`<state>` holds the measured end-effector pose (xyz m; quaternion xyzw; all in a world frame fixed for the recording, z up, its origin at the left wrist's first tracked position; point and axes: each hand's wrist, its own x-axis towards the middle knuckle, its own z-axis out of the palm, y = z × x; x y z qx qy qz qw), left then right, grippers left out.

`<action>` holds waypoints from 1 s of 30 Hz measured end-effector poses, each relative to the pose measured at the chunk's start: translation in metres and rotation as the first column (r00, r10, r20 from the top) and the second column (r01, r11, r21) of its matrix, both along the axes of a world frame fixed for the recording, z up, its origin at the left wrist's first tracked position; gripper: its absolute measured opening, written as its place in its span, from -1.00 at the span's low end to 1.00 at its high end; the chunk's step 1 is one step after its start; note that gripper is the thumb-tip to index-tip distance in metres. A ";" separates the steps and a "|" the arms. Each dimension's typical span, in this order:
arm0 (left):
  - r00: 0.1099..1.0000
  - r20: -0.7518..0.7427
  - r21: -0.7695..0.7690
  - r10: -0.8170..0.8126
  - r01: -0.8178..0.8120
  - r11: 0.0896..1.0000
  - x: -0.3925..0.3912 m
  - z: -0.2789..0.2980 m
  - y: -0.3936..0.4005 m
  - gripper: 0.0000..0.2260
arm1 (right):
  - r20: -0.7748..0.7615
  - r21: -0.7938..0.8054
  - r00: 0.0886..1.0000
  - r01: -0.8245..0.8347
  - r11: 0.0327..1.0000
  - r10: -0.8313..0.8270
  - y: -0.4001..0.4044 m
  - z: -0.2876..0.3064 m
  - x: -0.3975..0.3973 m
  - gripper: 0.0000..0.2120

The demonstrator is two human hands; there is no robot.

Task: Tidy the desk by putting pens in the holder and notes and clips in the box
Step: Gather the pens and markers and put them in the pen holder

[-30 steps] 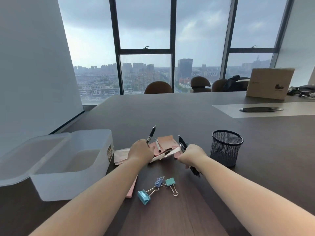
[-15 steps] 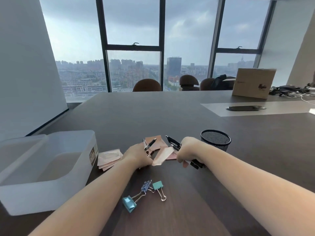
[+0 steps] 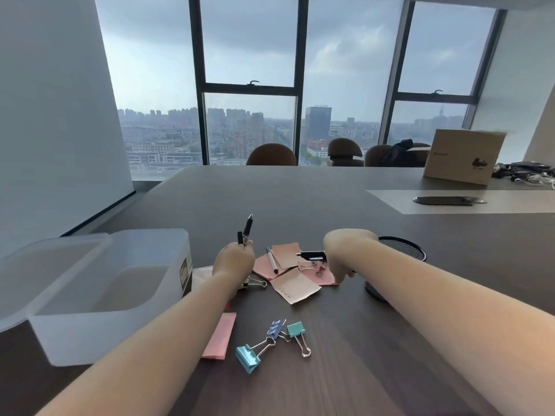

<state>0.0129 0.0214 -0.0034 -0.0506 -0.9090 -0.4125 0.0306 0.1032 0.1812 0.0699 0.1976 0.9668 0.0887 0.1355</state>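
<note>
My left hand [image 3: 234, 261] grips two black pens [image 3: 247, 228] that stick up above the fist. My right hand [image 3: 339, 256] holds another black pen [image 3: 310, 256] level over the pink sticky notes [image 3: 295, 285], beside the black mesh holder [image 3: 404, 249]. A white pen [image 3: 271, 260] lies on the notes. A pink binder clip [image 3: 313, 268] rests on the notes, another clip [image 3: 255, 284] sits under my left wrist. Blue and teal binder clips [image 3: 270, 343] lie nearer me. The open translucent box [image 3: 111, 295] stands at the left.
A pink note pad [image 3: 220, 337] lies under my left forearm. A cardboard box [image 3: 462, 156], a dark phone-like object [image 3: 447, 200] and cables sit at the far right. Chairs line the table's far edge by the windows.
My left hand has lifted off the notes with two pens raised. My right hand has turned its pen level and moved closer to the holder. The view has shifted.
</note>
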 end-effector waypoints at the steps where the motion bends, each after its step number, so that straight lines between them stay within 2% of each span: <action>1: 1.000 0.012 0.036 0.013 -0.013 0.999 0.001 0.001 -0.002 -0.59 | -0.037 0.004 0.999 -0.001 1.000 0.002 -0.001 0.000 0.001 -0.75; 5: 0.999 0.025 0.132 0.036 -0.039 0.990 0.003 0.000 -0.006 -0.62 | -0.231 -0.135 0.973 -0.003 0.991 -0.028 0.000 -0.011 -0.010 -0.81; 10: 0.998 -0.066 0.242 -0.015 0.030 0.970 0.002 0.000 -0.013 -0.72 | -0.287 -0.333 0.956 -0.034 0.942 -0.067 -0.014 -0.041 -0.041 -0.97; 14: 0.995 -0.077 0.317 -0.067 0.088 0.944 -0.001 -0.006 -0.018 -0.82 | -0.274 -0.445 0.958 -0.049 0.894 -0.083 -0.027 -0.054 -0.067 -0.94; 16: 0.996 -0.059 0.332 -0.071 0.086 0.939 -0.004 -0.010 -0.020 -0.83 | -0.284 -0.453 0.957 -0.077 0.888 -0.062 -0.033 -0.058 -0.077 -0.89; 18: 0.995 -0.091 0.242 -0.039 0.060 0.968 -0.007 -0.013 -0.023 -0.82 | -0.297 -0.438 0.954 -0.104 0.893 -0.035 -0.037 -0.059 -0.083 -0.84; 22: 0.997 -0.083 0.151 0.001 0.012 0.988 -0.014 -0.015 -0.023 -0.61 | -0.311 -0.451 0.949 -0.101 0.887 -0.050 -0.036 -0.063 -0.092 -0.80; 25: 0.997 -0.076 0.184 0.011 0.003 0.983 -0.012 -0.011 -0.019 -0.54 | -0.323 -0.491 0.942 -0.084 0.867 -0.091 -0.034 -0.067 -0.093 -0.64; 27: 0.995 -0.095 0.247 0.029 -0.004 0.969 -0.010 -0.010 -0.016 -0.53 | -0.314 -0.508 0.941 -0.054 0.860 -0.126 -0.035 -0.075 -0.096 -0.62; 30: 0.986 -0.153 0.352 0.062 -0.004 0.936 -0.009 -0.010 -0.012 -0.57 | -0.351 -0.520 0.919 -0.031 0.854 -0.181 -0.037 -0.088 -0.103 -0.80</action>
